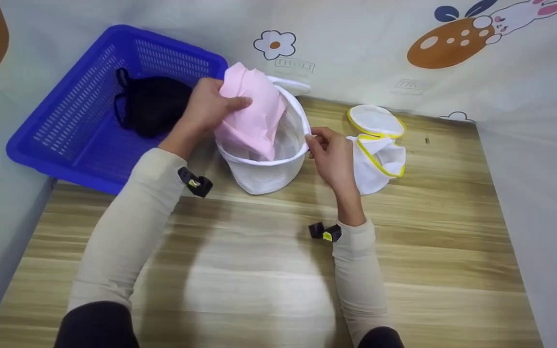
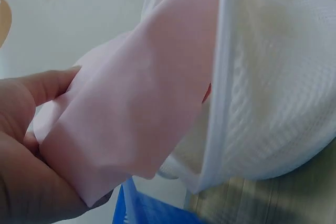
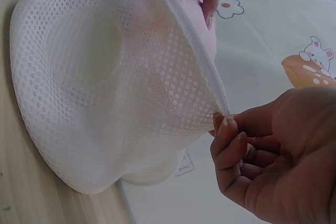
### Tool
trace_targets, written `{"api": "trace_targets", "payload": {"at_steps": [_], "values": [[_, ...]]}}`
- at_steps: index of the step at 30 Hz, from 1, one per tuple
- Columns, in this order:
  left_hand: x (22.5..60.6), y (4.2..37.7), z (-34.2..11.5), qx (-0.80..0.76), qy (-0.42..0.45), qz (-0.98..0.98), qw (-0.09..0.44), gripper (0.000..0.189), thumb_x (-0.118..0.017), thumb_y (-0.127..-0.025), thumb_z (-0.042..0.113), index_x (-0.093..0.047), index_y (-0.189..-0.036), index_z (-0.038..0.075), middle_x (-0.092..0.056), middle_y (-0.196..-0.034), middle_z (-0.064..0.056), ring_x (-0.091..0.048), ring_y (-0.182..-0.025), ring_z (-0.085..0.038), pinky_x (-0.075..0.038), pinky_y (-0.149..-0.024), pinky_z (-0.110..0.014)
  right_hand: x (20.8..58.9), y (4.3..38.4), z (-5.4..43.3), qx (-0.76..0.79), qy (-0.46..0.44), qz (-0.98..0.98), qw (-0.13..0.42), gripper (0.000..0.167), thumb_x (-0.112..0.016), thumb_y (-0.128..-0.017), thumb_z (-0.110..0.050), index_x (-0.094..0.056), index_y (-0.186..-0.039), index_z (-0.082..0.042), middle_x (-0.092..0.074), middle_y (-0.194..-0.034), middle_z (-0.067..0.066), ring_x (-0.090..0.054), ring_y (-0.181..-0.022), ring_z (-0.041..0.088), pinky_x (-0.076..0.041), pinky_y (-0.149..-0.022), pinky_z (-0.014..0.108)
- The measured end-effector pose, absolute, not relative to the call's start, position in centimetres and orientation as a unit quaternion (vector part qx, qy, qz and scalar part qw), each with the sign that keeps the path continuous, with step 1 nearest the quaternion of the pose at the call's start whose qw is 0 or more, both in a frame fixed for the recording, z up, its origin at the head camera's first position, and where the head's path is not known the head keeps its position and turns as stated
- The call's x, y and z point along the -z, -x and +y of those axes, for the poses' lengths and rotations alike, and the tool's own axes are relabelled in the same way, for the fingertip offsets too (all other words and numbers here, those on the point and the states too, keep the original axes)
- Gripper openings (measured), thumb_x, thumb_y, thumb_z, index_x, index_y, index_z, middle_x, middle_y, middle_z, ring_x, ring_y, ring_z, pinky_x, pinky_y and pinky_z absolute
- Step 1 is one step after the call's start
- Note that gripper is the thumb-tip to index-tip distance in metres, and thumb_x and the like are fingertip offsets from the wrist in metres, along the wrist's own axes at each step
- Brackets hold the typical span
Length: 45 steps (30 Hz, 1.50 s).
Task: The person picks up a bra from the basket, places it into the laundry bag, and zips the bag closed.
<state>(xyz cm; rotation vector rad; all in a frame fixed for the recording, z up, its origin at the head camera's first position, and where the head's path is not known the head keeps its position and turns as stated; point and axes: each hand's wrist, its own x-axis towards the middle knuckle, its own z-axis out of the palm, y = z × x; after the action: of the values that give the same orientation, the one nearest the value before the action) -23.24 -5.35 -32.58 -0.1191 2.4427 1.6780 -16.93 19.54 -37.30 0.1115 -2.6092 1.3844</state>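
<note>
In the head view a white mesh laundry bag (image 1: 265,175) stands on the floor with its zippered mouth spread and its lid flap (image 1: 292,85) turned back. My left hand (image 1: 209,107) grips a soft pink bra (image 1: 252,113), thumb on top, at the bag's mouth. The bra's lower part hangs inside the rim; in the left wrist view the bra (image 2: 131,93) passes behind the zipper edge. Thumb and fingers of my right hand (image 1: 330,153) pinch the rim on its right side. From the right wrist, pink shows through the mesh (image 3: 152,77).
A blue plastic basket (image 1: 78,166) is at the left, with a black bra (image 1: 157,104) lying in it. To the right of my right hand sits a smaller white laundry bag (image 1: 368,174) with yellow trim, its lid (image 1: 376,121) open. A printed sheet (image 1: 356,43) rises behind.
</note>
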Motion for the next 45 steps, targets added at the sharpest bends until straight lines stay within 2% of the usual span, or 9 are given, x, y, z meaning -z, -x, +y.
{"api": "trace_targets", "payload": {"at_steps": [5, 17, 23, 30, 38, 45], "values": [[33.0, 22.9, -4.3, -0.571, 0.045, 0.813, 0.103, 0.04, -0.076, -0.082, 0.017, -0.062, -0.112, -0.005, -0.061, -0.101, -0.012, -0.058, -0.084, -0.017, -0.051, -0.074, -0.026, 37.4, 17.0, 19.6, -0.468, -0.033, -0.878, 0.1, 0.02, -0.064, -0.092, -0.012, -0.07, -0.106, 0.001, -0.066, -0.074, 0.008, -0.063, -0.064, 0.03, -0.047, -0.053, 0.021], [34.2, 22.3, -2.9, -0.537, 0.0, 0.835, 0.122, 0.038, -0.077, -0.081, 0.024, -0.065, -0.103, -0.005, -0.059, -0.084, -0.007, -0.054, -0.071, -0.015, -0.046, -0.061, -0.024, 37.4, 17.1, 19.6, -0.462, -0.026, -0.88, 0.106, 0.02, -0.063, -0.092, -0.011, -0.069, -0.107, 0.001, -0.066, -0.074, 0.008, -0.063, -0.062, 0.024, -0.046, -0.051, 0.021], [35.1, 21.9, -2.4, -0.497, -0.054, 0.853, 0.148, 0.034, -0.075, -0.082, 0.016, -0.063, -0.104, -0.007, -0.058, -0.089, -0.01, -0.054, -0.078, -0.019, -0.047, -0.068, -0.027, 37.6, 17.2, 19.5, -0.466, -0.028, -0.877, 0.111, 0.021, -0.063, -0.093, -0.011, -0.069, -0.107, 0.002, -0.066, -0.074, 0.007, -0.063, -0.062, 0.023, -0.047, -0.052, 0.021], [35.5, 21.4, -1.7, -0.48, -0.087, 0.86, 0.149, 0.033, -0.074, -0.081, 0.011, -0.063, -0.106, -0.008, -0.058, -0.095, -0.011, -0.051, -0.086, -0.021, -0.045, -0.077, -0.031, 37.8, 17.2, 19.6, -0.464, -0.034, -0.878, 0.116, 0.021, -0.063, -0.092, -0.011, -0.069, -0.107, 0.003, -0.066, -0.074, 0.008, -0.063, -0.062, 0.023, -0.047, -0.053, 0.021], [35.8, 21.4, -2.0, -0.466, -0.124, 0.863, 0.15, 0.026, -0.076, -0.078, 0.006, -0.066, -0.097, -0.006, -0.056, -0.08, -0.006, -0.049, -0.077, -0.019, -0.043, -0.068, -0.028, 37.8, 17.3, 19.6, -0.475, -0.022, -0.872, 0.119, 0.022, -0.063, -0.092, -0.011, -0.069, -0.107, 0.003, -0.068, -0.078, 0.01, -0.065, -0.066, 0.028, -0.048, -0.054, 0.021], [35.9, 21.4, -2.1, -0.42, -0.187, 0.876, 0.145, 0.022, -0.077, -0.076, 0.005, -0.065, -0.091, -0.005, -0.053, -0.073, -0.003, -0.048, -0.073, -0.02, -0.041, -0.067, -0.03, 37.7, 17.4, 19.6, -0.491, -0.011, -0.861, 0.13, 0.021, -0.064, -0.091, -0.011, -0.069, -0.106, 0.003, -0.067, -0.076, 0.01, -0.064, -0.065, 0.027, -0.046, -0.053, 0.02]]}}
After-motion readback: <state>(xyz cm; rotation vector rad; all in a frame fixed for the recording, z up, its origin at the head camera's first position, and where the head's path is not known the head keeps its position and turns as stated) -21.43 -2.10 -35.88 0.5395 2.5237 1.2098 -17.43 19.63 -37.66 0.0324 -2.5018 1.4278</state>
